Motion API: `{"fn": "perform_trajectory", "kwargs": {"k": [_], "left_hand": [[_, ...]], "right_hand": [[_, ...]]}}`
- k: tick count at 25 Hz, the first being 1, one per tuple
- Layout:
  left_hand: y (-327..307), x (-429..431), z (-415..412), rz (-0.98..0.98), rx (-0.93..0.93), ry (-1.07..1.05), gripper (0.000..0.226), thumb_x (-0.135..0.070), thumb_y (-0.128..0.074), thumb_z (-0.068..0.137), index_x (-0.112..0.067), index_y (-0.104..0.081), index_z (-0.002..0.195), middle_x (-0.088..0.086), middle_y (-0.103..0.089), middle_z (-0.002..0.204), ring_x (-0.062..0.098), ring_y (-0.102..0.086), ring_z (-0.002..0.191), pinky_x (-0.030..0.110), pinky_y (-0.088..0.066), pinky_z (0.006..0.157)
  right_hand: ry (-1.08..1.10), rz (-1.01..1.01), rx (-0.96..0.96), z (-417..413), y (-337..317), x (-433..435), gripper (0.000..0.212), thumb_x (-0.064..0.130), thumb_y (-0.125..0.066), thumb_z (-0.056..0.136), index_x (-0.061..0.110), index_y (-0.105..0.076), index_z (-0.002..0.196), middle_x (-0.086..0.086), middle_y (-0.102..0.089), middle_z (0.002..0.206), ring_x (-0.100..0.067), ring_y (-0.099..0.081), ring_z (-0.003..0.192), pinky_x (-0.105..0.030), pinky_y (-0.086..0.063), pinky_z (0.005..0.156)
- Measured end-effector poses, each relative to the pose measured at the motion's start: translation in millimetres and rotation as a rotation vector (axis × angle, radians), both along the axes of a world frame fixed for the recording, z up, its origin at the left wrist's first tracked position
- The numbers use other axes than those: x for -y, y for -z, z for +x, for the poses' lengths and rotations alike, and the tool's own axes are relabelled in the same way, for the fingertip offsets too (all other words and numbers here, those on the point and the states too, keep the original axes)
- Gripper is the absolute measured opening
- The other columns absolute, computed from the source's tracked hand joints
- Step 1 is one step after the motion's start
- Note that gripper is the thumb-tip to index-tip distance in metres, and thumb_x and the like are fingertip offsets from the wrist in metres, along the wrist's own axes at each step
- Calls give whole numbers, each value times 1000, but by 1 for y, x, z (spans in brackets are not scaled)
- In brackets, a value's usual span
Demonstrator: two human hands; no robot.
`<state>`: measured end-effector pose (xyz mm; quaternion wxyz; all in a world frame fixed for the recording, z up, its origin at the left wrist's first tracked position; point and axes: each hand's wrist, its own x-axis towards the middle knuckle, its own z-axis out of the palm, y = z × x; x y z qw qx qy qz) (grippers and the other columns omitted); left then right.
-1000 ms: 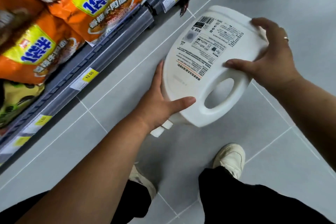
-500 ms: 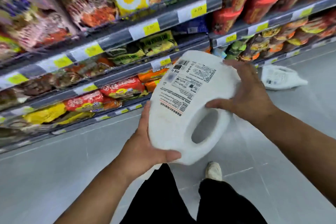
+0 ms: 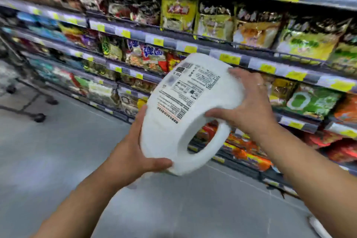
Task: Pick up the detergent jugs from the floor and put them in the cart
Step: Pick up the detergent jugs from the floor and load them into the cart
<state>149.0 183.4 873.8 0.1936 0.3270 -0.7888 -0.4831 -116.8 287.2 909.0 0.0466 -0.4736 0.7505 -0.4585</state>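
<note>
Step in hand, judged: carry to the cart.

Holds the jug (image 3: 185, 114) in the air, well clear of the floor (image 3: 58, 160), in front of the snack shelves (image 3: 212, 52). Keeps it tilted, printed label (image 3: 186, 96) facing up toward the camera, handle loop (image 3: 218, 141) at the lower right.

Left hand (image 3: 133, 152): clamped on the lower end of the jug, thumb wrapped across the front edge, fingers behind and out of sight. Placed to take the weight from below.

Right hand (image 3: 249, 102): clamped on the upper right side, thumb pressed on the face just above the handle loop, fingers hooked over the far edge. Placed to steady the top and check rotation. Leaves the handle itself free; probably chosen to spread the load of a bulky jug across two opposite ends and to stop swing.

Cart (image 3: 39, 117): at the far left edge, only lower frame and wheels in view, blurred, well apart from the jug. Not yet loaded with this jug.

Next move, judged: turn left, bring the jug over the cart rim, lower before letting go. Risk: smooth plastic, prone to slide through the palms on any early loosening.

At the lower right edge, on the floor, a white shape (image 3: 318, 228); too blurred to tell whether another jug.
</note>
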Motion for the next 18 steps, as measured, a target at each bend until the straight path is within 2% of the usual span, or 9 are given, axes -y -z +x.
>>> {"fn": "perform_trajectory", "kwargs": {"k": [2, 5, 7, 9, 12, 14, 16, 18], "left_hand": [[-11, 16, 55, 0, -69, -84, 141, -77, -82, 33, -50, -5, 148, -63, -27, 125, -36, -31, 116, -5, -31, 87], [-18, 46, 145, 45, -125, -224, 135, -72, -84, 36, -50, -8, 145, -59, -24, 132, -31, -27, 125, -8, -27, 89], [-15, 66, 196, 38, -124, -321, 125, -62, -82, 38, -56, -10, 140, -61, -28, 127, -34, -31, 118, -9, -28, 84], [-10, 91, 252, 55, -114, -425, 122, -61, -79, 37, -59, -10, 137, -65, -30, 119, -37, -33, 111, -9, -30, 79], [-12, 133, 318, 74, -133, -527, 124, -59, -77, 36, -55, -8, 138, -68, -28, 113, -41, -33, 106, -10, -29, 77], [-11, 169, 353, 43, -161, -552, 127, -63, -81, 34, -51, -11, 139, -66, -28, 118, -39, -32, 110, -10, -29, 80], [-6, 200, 381, 49, -165, -597, 135, -78, -81, 32, -51, -11, 144, -60, -32, 126, -33, -34, 117, -5, -31, 89], [3, 240, 407, 82, -174, -641, 141, -75, -84, 35, -47, -10, 152, -41, -41, 139, -14, -44, 128, 17, -40, 104]], "right_hand": [[-107, -2, -49, 45, -19, 48, 107, 77, -77, 32, 49, -45, 130, 4, -41, 117, -13, -43, 111, -23, -35, 93], [-251, 46, -92, 131, -37, 125, 109, 77, -80, 33, 51, -45, 132, 6, -41, 116, -16, -44, 112, -32, -40, 95], [-339, 51, -97, 182, -39, 166, 107, 77, -79, 34, 53, -42, 132, 9, -40, 117, -18, -43, 114, -39, -41, 98], [-418, 60, -109, 238, -40, 215, 108, 77, -77, 35, 54, -40, 134, 8, -41, 121, -19, -41, 118, -42, -40, 101], [-504, 65, -130, 314, -50, 286, 106, 75, -77, 35, 55, -40, 133, 9, -41, 120, -20, -40, 119, -39, -39, 98], [-558, 51, -129, 352, -54, 331, 106, 74, -76, 35, 54, -41, 133, 9, -40, 117, -19, -41, 117, -36, -39, 96], [-611, 59, -115, 381, -53, 373, 104, 74, -76, 36, 55, -42, 132, 7, -42, 116, -19, -43, 115, -38, -41, 95], [-663, 62, -123, 409, -49, 428, 103, 74, -78, 35, 56, -42, 130, 8, -43, 114, -19, -45, 113, -41, -44, 94]]}}
